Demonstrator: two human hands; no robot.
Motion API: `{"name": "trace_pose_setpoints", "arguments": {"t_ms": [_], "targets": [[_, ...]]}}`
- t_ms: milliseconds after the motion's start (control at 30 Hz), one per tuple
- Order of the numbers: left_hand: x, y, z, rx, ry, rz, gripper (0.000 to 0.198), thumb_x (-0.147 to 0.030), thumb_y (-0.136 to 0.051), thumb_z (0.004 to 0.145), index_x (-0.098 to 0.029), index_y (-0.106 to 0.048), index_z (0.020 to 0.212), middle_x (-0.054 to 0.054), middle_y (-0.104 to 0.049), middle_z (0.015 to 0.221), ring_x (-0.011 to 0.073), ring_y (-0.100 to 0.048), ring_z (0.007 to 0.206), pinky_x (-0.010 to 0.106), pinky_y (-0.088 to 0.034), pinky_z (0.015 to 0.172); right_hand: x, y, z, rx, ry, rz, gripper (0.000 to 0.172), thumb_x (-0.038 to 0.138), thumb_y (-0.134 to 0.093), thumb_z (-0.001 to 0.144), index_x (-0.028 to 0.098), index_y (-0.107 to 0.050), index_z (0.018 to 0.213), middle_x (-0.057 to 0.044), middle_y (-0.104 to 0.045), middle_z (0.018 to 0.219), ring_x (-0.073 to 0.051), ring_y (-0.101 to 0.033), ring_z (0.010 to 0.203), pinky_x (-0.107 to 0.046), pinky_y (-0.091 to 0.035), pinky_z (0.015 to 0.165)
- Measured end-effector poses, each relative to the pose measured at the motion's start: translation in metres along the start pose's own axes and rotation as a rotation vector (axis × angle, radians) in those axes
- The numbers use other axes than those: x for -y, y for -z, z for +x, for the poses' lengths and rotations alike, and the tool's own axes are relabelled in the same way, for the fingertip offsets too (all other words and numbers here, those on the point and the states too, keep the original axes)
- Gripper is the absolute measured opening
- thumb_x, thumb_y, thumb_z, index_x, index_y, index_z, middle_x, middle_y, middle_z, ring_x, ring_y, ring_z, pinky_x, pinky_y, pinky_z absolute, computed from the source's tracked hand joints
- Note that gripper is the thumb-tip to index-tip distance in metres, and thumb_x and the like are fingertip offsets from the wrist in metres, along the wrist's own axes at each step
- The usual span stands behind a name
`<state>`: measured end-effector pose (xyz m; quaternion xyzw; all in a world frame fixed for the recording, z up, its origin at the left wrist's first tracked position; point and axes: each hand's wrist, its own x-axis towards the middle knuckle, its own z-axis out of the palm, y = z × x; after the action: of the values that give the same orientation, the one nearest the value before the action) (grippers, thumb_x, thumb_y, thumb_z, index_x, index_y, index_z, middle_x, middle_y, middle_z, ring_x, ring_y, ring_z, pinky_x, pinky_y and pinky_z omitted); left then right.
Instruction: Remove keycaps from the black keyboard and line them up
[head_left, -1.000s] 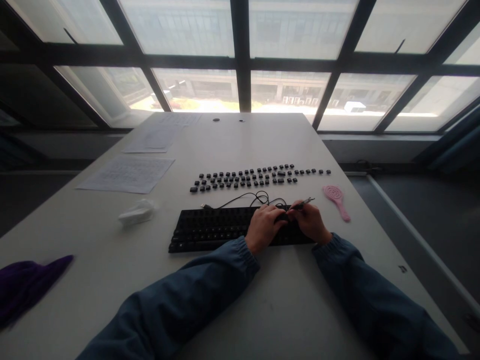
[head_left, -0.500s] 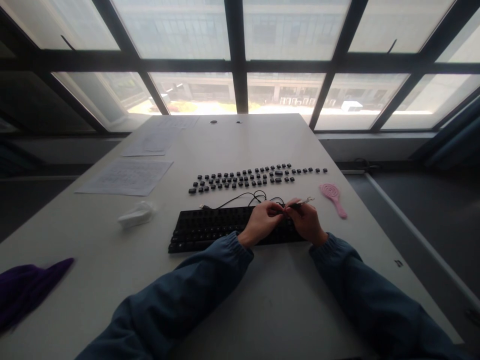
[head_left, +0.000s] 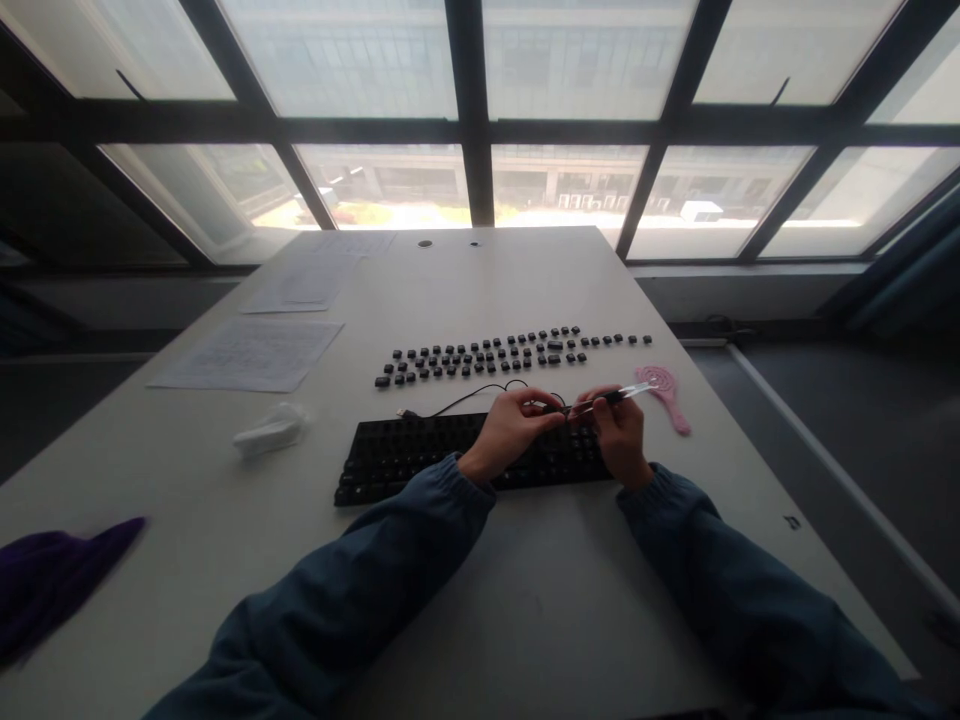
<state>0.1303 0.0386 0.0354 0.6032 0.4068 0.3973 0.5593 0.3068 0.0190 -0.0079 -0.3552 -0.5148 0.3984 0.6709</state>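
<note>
My right hand (head_left: 621, 432) is closed around a slim keycap puller (head_left: 613, 397) with a dark middle. Its shiny prongs point out to the right, and thin wires reach left toward my other hand. With fingertips pinched, my left hand (head_left: 514, 425) holds a small dark keycap (head_left: 553, 408) at the wire end. Both hands are raised over the right half of a black keyboard (head_left: 420, 455). Part of the keyboard is hidden by the hands. Behind it, several loose black keycaps stand in rows on the white table.
A pink hairbrush (head_left: 667, 395) lies to the right of my hands. The keyboard's cable (head_left: 457, 400) loops behind it. At left are paper sheets (head_left: 247, 355), a white crumpled wrapper (head_left: 270, 430) and a purple cloth (head_left: 60, 580). A small dark piece (head_left: 792, 522) lies near the right edge.
Both hands have lifted a little off the keyboard. The puller has turned, so its shiny prongs now reach further right and up, overlapping the hairbrush in view.
</note>
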Motion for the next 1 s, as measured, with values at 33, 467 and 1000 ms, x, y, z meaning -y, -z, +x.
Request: {"name": "trace_pose_setpoints", "arguments": {"t_ms": [33, 467, 1000], "targets": [[-0.004, 0.003, -0.001, -0.009, -0.008, 0.018, 0.031, -0.034, -0.084, 0.071, -0.012, -0.074, 0.091, 0.008, -0.075, 0.091, 0.0189, -0.072, 0.081, 0.026, -0.058, 0.073, 0.000, 0.001, 0.002, -0.041, -0.014, 0.045, 0.016, 0.037, -0.061, 0.095, 0.021, -0.061, 0.092, -0.002, -0.068, 0.083, -0.015, -0.067, 0.064, -0.030, -0.056, 0.058], [-0.111, 0.050, 0.035, 0.050, -0.229, 0.568, 0.028, -0.023, -0.079, 0.077, -0.014, -0.078, 0.103, 0.008, -0.075, 0.102, 0.0183, -0.072, 0.083, 0.034, -0.060, 0.082, 0.010, 0.056, 0.013, -0.254, 0.028, 0.045, 0.023, 0.042, -0.067, 0.091, 0.019, -0.062, 0.088, -0.002, -0.068, 0.076, -0.016, -0.067, 0.061, -0.031, -0.056, 0.055], [-0.004, -0.058, 0.226, 0.193, -0.115, 0.989, 0.018, -0.016, -0.078, 0.067, -0.013, -0.080, 0.085, 0.008, -0.075, 0.079, 0.0175, -0.067, 0.074, 0.028, -0.051, 0.075, 0.020, 0.090, 0.017, -0.365, 0.001, -0.067, 0.032, 0.049, -0.068, 0.088, 0.018, -0.059, 0.086, -0.001, -0.067, 0.071, -0.014, -0.064, 0.053, -0.029, -0.055, 0.050]]}}
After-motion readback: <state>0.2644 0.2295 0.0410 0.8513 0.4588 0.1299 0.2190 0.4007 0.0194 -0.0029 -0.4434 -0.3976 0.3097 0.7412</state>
